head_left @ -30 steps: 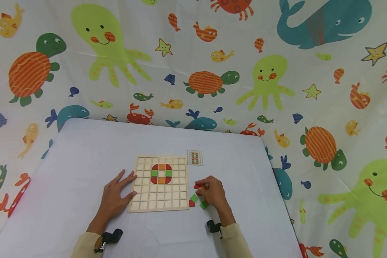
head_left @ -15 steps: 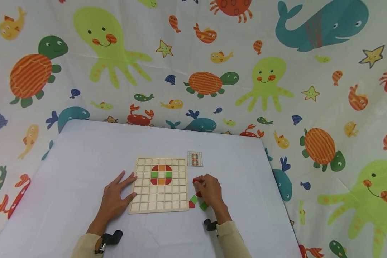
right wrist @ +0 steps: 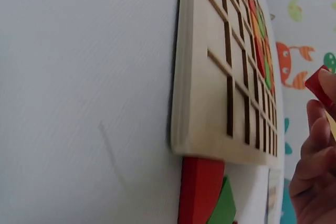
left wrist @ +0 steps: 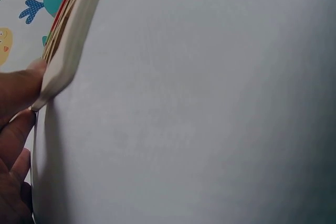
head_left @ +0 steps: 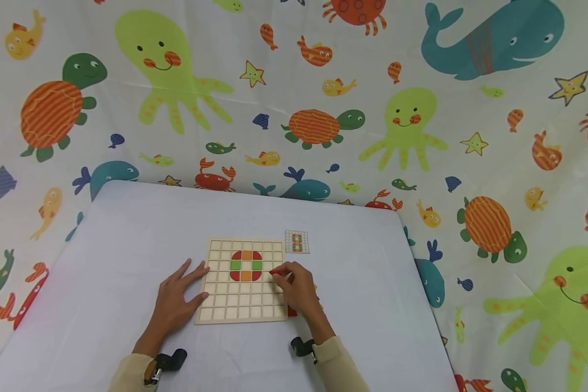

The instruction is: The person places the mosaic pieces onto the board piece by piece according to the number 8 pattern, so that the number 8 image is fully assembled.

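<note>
- Wooden grid board [head_left: 242, 280], near the table's [head_left: 127, 228] front edge: a ring of eight red, orange and green tiles [head_left: 245, 265] already fills its upper middle; every other cell looks bare.
- Pattern card [head_left: 296, 241], just beyond the board's far right corner: appears to show a taller figure, so by judgement roughly half remains.
- Right hand [head_left: 298, 289]: fingertips pinch a red tile [head_left: 276, 270] above the board's right-hand cells, not yet seated.
- Left hand [head_left: 176, 298]: fingers spread flat, pressing the board's left edge.
- Spare red piece [right wrist: 199, 190] and green piece [right wrist: 223, 205]: on the table, touching the board's near right corner.
</note>
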Action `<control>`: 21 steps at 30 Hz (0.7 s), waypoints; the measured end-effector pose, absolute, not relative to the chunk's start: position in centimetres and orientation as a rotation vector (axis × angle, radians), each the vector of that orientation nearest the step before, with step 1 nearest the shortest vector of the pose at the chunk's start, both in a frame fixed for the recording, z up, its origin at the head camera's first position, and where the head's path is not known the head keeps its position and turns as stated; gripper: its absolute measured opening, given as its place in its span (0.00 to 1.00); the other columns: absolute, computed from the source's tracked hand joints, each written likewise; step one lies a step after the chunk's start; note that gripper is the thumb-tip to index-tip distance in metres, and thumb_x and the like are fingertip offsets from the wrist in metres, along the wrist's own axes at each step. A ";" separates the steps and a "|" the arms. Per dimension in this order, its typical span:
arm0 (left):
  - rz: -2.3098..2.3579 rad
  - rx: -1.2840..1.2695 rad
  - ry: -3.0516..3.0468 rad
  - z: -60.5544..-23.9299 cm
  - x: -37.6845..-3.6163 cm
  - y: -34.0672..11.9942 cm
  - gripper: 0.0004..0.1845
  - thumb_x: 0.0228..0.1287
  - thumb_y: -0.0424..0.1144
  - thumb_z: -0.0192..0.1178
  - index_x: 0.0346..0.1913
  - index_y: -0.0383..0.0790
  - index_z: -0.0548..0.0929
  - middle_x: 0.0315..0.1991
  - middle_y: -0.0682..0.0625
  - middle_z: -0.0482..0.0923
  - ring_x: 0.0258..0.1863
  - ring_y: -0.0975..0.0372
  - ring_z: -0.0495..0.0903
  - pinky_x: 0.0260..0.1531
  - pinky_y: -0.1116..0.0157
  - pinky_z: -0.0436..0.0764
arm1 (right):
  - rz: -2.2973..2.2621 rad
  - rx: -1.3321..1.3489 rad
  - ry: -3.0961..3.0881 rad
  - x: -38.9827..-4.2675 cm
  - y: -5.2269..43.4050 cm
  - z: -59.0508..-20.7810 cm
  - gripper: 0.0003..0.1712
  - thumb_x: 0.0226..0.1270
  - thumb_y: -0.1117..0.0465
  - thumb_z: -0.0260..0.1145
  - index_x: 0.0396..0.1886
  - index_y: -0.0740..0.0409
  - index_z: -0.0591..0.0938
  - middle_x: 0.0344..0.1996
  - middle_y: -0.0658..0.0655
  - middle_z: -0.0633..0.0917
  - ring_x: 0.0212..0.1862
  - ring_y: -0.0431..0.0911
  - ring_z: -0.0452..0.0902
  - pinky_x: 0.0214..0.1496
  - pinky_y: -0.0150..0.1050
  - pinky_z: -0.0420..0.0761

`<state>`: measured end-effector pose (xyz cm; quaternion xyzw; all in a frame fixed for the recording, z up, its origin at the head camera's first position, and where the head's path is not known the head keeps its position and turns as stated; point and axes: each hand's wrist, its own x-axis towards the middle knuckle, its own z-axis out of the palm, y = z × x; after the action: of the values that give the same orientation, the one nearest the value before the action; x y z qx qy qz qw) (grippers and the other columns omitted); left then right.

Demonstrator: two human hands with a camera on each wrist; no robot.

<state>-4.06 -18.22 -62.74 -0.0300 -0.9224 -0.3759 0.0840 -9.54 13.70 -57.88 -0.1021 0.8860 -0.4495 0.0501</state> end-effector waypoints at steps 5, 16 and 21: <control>-1.113 -0.096 -2.750 -62.6 -4.0 -18.2 0.34 0.58 0.38 0.77 0.70 0.42 0.82 0.74 0.38 0.76 0.78 0.34 0.63 0.66 0.29 0.61 | -1.437 -0.347 2.639 -9.4 12.4 -57.6 0.06 0.76 0.53 0.71 0.47 0.44 0.91 0.39 0.48 0.87 0.30 0.37 0.74 0.30 0.31 0.78; -1.115 -0.087 -2.767 -62.5 -4.1 -18.1 0.35 0.59 0.37 0.77 0.71 0.43 0.81 0.75 0.37 0.74 0.79 0.34 0.62 0.68 0.29 0.60 | -1.570 -0.366 2.583 -9.3 10.3 -57.6 0.07 0.70 0.57 0.76 0.46 0.49 0.90 0.37 0.51 0.88 0.28 0.36 0.73 0.27 0.29 0.75; -1.116 -0.082 -2.766 -62.4 -4.1 -18.1 0.35 0.59 0.37 0.76 0.71 0.42 0.81 0.75 0.36 0.74 0.78 0.34 0.62 0.67 0.29 0.60 | -1.566 -0.336 2.604 -9.1 9.6 -57.6 0.07 0.68 0.53 0.76 0.43 0.44 0.90 0.39 0.48 0.85 0.32 0.37 0.73 0.35 0.30 0.76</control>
<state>-4.08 -18.12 -62.39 -0.0275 -0.9241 -0.3729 0.0788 -9.07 9.60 -57.56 -0.1097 0.8511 -0.5118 0.0422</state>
